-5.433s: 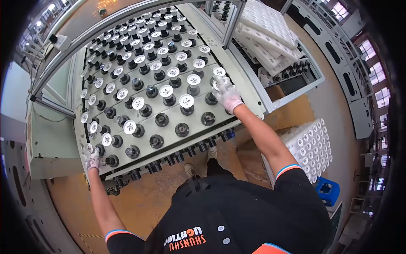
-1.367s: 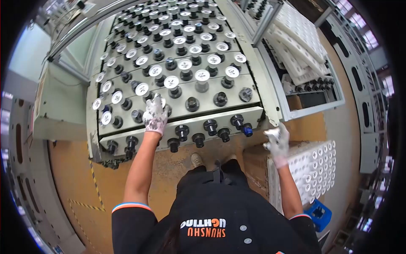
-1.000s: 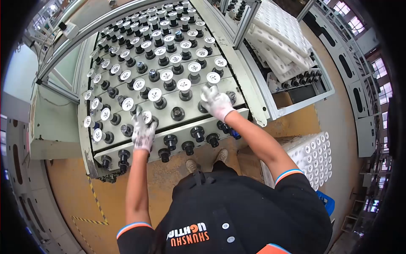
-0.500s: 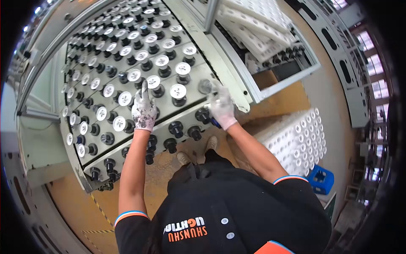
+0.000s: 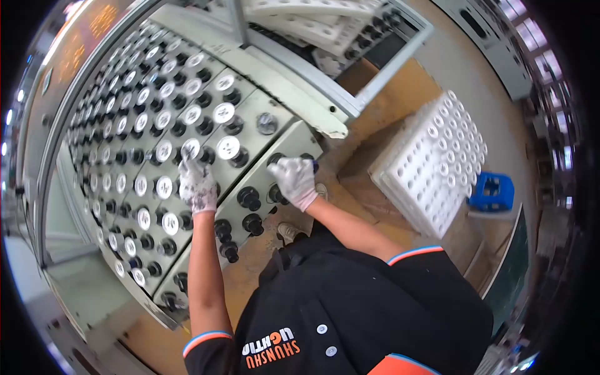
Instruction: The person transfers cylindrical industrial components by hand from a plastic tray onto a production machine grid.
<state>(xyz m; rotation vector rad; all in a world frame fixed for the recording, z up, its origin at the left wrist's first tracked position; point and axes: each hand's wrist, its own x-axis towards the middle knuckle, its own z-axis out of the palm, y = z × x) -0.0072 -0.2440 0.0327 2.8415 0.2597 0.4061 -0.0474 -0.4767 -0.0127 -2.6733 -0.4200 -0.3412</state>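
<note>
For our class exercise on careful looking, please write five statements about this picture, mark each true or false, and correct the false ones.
1. The left hand and right hand are both bare. False: both are gloved in white.
2. Round black holders stick out from the pale grey front panel. True.
3. Every hole in the white rectangular tray is filled. False: many are open.
4. A blue plastic crate is right of the tray in the picture. True.
5. The black short-sleeved shirt carries orange and white lettering. True.
</note>
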